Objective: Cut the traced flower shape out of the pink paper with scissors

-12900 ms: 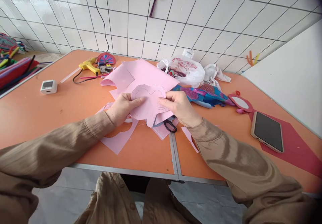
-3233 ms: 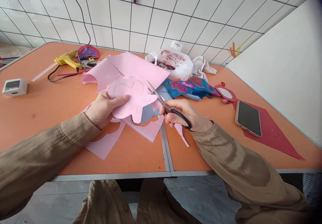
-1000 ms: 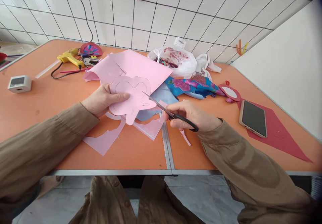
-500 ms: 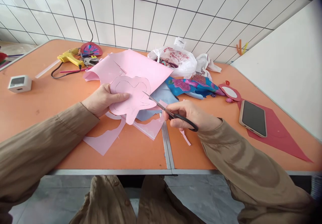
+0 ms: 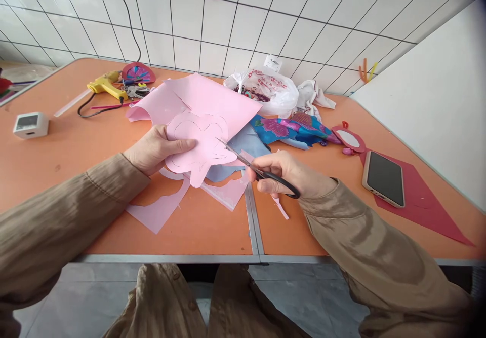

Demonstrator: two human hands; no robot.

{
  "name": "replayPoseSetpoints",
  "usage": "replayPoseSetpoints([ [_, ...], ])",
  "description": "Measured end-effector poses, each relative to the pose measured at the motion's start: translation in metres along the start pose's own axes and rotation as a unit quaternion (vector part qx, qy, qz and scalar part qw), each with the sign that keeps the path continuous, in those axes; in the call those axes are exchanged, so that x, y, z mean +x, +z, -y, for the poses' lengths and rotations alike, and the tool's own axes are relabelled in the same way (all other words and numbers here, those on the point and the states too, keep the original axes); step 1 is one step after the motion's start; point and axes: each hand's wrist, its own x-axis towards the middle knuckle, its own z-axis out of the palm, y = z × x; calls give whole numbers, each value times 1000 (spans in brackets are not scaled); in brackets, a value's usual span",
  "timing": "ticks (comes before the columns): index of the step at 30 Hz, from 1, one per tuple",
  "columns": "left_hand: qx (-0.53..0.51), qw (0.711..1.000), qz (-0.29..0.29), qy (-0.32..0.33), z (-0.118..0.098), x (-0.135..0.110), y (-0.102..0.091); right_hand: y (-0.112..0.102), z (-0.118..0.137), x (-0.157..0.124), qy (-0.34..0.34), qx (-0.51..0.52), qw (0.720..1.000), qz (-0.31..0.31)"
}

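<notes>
My left hand [image 5: 154, 148] pinches a pink cut-out sheet [image 5: 205, 148] by its left side, thumb on top. The sheet has a wavy outer edge and a drawn line running inside it. In my right hand [image 5: 279, 173] is a pair of scissors [image 5: 248, 164] with black handles, its narrow blades lying at the right side of the cut-out. Whether the blades are fully closed is hard to make out. Beneath the cut-out lie pink offcuts [image 5: 157, 211] and a light blue piece [image 5: 248, 140]. A larger pink sheet [image 5: 216, 95] rests just behind.
A yellow glue gun [image 5: 108, 85], keys [image 5: 137, 91] and a small white device [image 5: 31, 125] are on the left. Behind stand a plastic bag [image 5: 279, 97] and blue floral fabric [image 5: 292, 129]. On the right, a phone [image 5: 384, 178] overlaps a red sheet [image 5: 425, 203].
Almost nothing differs. Both hands, the cut-out and the scissors hold nearly the same place; the whole view has shifted very slightly.
</notes>
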Motion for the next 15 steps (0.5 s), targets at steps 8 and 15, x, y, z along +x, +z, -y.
replayPoseSetpoints([
  [8, -4, 1000, 2, -2, -2, 0, 0, 0, 2, -1, 0, -3, 1000, 15],
  [15, -3, 1000, 17, 2, -3, 2, -2, 1, 5, -4, 5, -2, 1000, 12],
])
